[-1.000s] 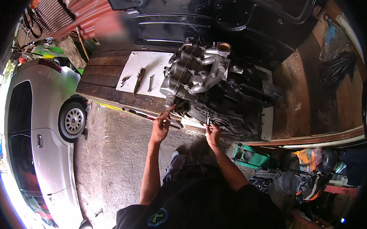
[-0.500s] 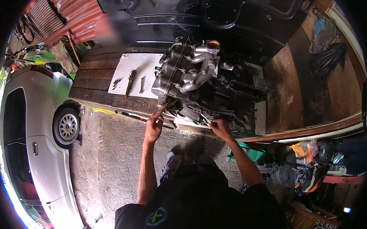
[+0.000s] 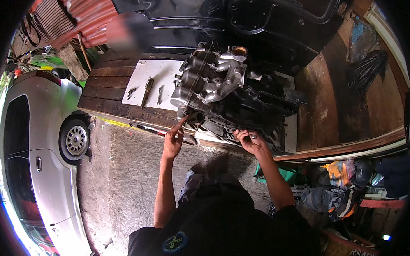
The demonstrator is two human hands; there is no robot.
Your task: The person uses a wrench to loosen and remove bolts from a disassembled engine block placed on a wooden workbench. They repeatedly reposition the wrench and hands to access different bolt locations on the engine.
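Note:
A grimy engine assembly [image 3: 196,81] with silver intake pipes [image 3: 230,79] rests on the bench in front of me. My left hand [image 3: 173,140] has its index finger stretched up to the engine's near left corner, beside a round dark opening [image 3: 195,118]; it holds nothing that I can see. At the engine's near edge, my right hand [image 3: 251,142] is closed round a slim metal tool, apparently a wrench [image 3: 253,136], whose rounded end shows by the fingers. Most of the tool is hidden by the hand.
Left of the engine, a white board [image 3: 162,68] carries a brush [image 3: 147,91], a small wrench [image 3: 159,95] and small parts. The wooden bench [image 3: 106,82] backs onto a black panel [image 3: 264,26]. A silver car [image 3: 39,165] stands left; clutter and a green item [image 3: 285,175] lie right.
My right hand has turned and shifted slightly right; the tool's shiny shaft, seen before pointing into the engine, is now mostly hidden. My left hand stays at the corner.

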